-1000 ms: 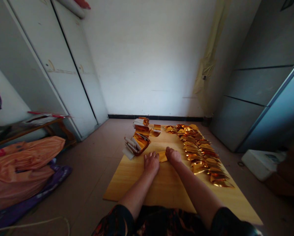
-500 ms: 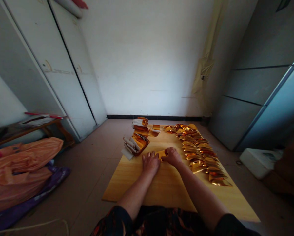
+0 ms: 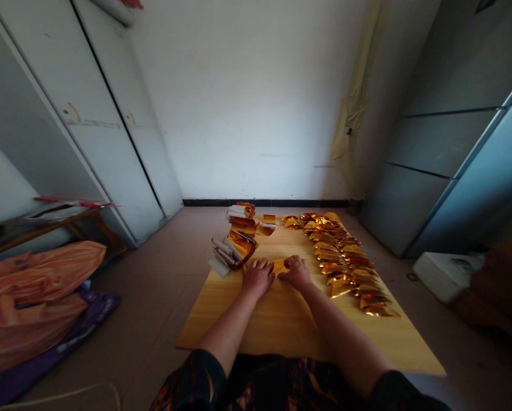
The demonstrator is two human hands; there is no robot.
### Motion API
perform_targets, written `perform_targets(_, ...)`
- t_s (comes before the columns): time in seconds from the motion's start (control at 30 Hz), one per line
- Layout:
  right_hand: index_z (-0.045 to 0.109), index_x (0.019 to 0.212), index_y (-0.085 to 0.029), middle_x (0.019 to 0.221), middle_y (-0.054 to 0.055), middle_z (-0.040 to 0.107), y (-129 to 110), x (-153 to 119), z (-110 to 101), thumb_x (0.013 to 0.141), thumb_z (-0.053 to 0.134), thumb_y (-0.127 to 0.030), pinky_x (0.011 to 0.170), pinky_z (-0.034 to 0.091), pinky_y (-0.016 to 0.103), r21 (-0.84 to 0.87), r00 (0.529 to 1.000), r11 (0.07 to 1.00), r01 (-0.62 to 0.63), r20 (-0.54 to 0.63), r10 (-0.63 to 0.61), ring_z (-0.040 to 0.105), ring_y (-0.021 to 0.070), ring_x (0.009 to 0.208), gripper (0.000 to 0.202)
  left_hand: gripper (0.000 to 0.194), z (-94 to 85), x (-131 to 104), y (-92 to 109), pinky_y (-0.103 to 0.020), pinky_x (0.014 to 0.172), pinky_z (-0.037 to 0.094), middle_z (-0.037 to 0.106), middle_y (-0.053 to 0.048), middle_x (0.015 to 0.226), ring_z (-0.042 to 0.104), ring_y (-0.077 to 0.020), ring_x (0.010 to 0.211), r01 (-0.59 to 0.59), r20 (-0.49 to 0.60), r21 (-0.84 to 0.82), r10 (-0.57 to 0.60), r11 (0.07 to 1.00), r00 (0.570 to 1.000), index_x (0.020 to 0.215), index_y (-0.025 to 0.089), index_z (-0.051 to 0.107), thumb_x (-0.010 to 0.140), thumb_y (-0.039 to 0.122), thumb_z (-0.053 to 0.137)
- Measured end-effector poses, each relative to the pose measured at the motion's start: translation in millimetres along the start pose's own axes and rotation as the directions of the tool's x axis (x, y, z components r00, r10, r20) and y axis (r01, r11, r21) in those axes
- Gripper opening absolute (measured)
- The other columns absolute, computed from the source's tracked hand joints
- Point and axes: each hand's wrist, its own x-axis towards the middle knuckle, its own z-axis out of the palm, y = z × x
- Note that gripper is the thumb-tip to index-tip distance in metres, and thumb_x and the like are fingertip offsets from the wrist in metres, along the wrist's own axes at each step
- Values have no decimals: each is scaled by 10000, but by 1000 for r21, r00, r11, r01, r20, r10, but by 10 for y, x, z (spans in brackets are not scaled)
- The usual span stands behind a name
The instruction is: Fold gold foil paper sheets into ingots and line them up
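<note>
On the wooden board (image 3: 225, 314) in front of me lies a small sheet of gold foil paper (image 3: 279, 266) between my hands. My left hand (image 3: 257, 278) rests flat at the sheet's left side, its fingers stretched out and a little apart. At the right edge, the bent fingers and thumb of my right hand (image 3: 297, 273) pinch the paper. Loose stacks of gold paper with pale backs (image 3: 241, 246) stand just beyond my left hand. To the right, folded gold foil pieces (image 3: 326, 254) lie in overlapping rows.
Single gold sheets (image 3: 269, 219) lie at the board's far side. A pale cabinet (image 3: 123, 131) is on the left, with orange plastic bags (image 3: 54, 274) on the floor. A grey fridge (image 3: 427, 148) and a white box (image 3: 438, 277) are on the right.
The view has shifted slightly. Both hands remain at the gold sheet; my left hand's fingers sit slightly farther from it, and more of the sheet shows between the hands.
</note>
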Motion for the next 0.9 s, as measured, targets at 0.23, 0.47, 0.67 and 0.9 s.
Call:
perform_targets(0.23, 661, 933, -161, 1007, 81, 628, 95, 58, -58, 602, 652, -131, 825, 409, 251, 44, 999, 999, -18, 30, 16, 544, 199, 969, 332, 393, -39, -6, 2, -554, 986, 275, 444, 11, 1405, 346, -282, 1268, 10, 42, -30, -9, 999, 999, 1238, 392, 504, 849, 423, 458)
perform_targets(0.47, 678, 954, -169, 1002, 84, 668, 197, 109, -59, 658, 552, -64, 784, 436, 232, 31, 999, 998, -46, 6, 46, 595, 187, 928, 338, 414, -63, 13, -50, -546, 972, 304, 423, 21, 1419, 357, -278, 1266, -30, 85, -22, 32, 999, 996, 1259, 409, 478, 846, 418, 443)
perform_targets(0.67, 689, 960, -175, 912, 77, 693, 259, 137, -78, 790, 514, -189, 697, 448, 213, 70, 995, 993, -99, 28, 97, 630, 161, 808, 244, 446, -76, 27, -81, -558, 976, 308, 370, 27, 1455, 326, -287, 1292, -44, 152, -5, 45, 999, 987, 1308, 414, 428, 868, 354, 390)
perform_targets(0.9, 662, 985, -171, 1092, 86, 627, 309, 94, -4, 779, 483, -151, 853, 442, 257, 139, 997, 989, 43, -75, -32, 585, 169, 991, 274, 470, -94, 38, -83, -570, 996, 284, 343, 35, 1473, 313, -277, 1302, -41, 176, -15, 43, 999, 983, 1314, 405, 424, 859, 304, 367)
